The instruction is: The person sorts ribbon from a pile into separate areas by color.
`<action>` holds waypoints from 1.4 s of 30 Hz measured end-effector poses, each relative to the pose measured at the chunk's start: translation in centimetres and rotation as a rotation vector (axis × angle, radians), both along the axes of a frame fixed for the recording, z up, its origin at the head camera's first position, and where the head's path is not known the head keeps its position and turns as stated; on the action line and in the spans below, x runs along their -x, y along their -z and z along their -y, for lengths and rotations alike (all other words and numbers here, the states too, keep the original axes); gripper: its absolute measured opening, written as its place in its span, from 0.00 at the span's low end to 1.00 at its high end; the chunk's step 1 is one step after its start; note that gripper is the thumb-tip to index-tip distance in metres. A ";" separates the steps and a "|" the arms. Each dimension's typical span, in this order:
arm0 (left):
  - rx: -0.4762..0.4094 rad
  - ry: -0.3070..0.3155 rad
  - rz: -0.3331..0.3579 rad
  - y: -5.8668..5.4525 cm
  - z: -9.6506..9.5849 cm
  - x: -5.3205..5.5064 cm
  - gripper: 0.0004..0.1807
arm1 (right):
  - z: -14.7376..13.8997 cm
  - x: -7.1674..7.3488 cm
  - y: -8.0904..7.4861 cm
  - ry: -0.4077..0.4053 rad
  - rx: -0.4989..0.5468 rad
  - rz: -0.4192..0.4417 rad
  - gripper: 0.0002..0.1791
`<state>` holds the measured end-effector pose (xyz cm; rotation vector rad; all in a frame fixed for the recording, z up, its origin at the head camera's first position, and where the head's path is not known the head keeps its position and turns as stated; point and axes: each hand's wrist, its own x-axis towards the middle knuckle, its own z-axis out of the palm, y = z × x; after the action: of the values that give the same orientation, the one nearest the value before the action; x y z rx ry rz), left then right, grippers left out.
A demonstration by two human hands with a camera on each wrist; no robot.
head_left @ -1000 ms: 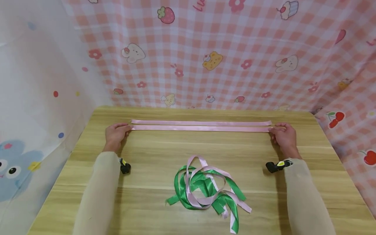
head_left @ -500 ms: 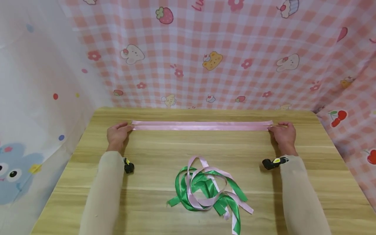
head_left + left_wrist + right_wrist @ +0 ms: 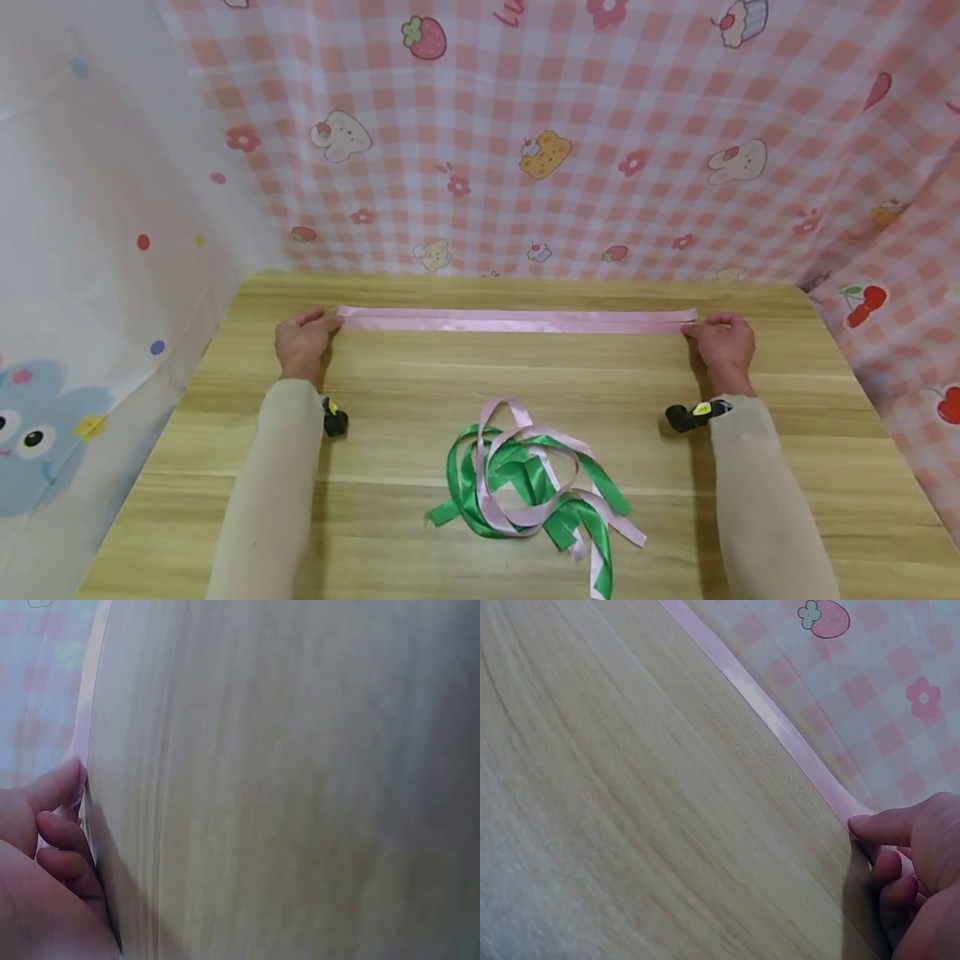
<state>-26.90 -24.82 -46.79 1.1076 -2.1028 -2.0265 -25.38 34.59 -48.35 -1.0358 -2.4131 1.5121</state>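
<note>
Two pink satin ribbons lie stretched straight from left to right near the table's far edge, the front ribbon (image 3: 510, 326) right along the back ribbon (image 3: 517, 315). My left hand (image 3: 303, 340) pinches the front ribbon's left end between thumb and fingers. At the other end my right hand (image 3: 724, 348) pinches it likewise. In the right wrist view the pink ribbon (image 3: 780, 727) runs taut from the thumb (image 3: 881, 825), the other fingers curled under. The left wrist view shows the left thumb (image 3: 64, 784) at the ribbon's edge.
A loose tangle of green ribbons (image 3: 465, 492) and pink ribbons (image 3: 483, 492) lies on the wooden table (image 3: 390, 417) between the forearms. Behind the table hangs a pink checked curtain (image 3: 480, 108); a white patterned cloth (image 3: 90, 208) hangs at the left.
Both hands have shifted the front ribbon slightly away from me, so the gap to the back ribbon has closed. The tangle of ribbons has stayed put.
</note>
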 end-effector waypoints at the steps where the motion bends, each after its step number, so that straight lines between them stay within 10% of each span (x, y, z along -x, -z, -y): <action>1: 0.000 0.000 0.004 -0.1 0.0 0.0 0.30 | 0.1 0.0 -0.1 0.001 -0.002 -0.006 0.19; 10: 0.152 0.024 0.030 0.1 0.1 -0.1 0.38 | 0.4 -0.3 -0.5 -0.012 0.094 -0.059 0.19; 25: -0.209 -0.010 -0.092 -0.8 0.9 -1.5 0.50 | 0.8 -1.0 -0.3 -0.004 0.215 -0.097 0.21; 30: -0.167 0.039 -0.156 -0.8 1.1 -1.9 0.48 | 0.5 -1.5 -0.4 -0.049 0.278 -0.129 0.21; 35: -0.025 0.141 -0.223 -0.8 -0.1 -2.8 0.40 | 0.5 -2.8 -1.2 -0.152 0.162 -0.107 0.20; 42: 0.128 0.464 -0.328 -2.4 -2.6 -5.7 0.31 | 3.4 -5.0 -3.1 -0.424 -0.020 -0.170 0.23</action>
<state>-21.19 -22.24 -44.40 0.2537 -2.4173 -2.0169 -20.41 31.21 -45.29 -0.3808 -2.6255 1.6065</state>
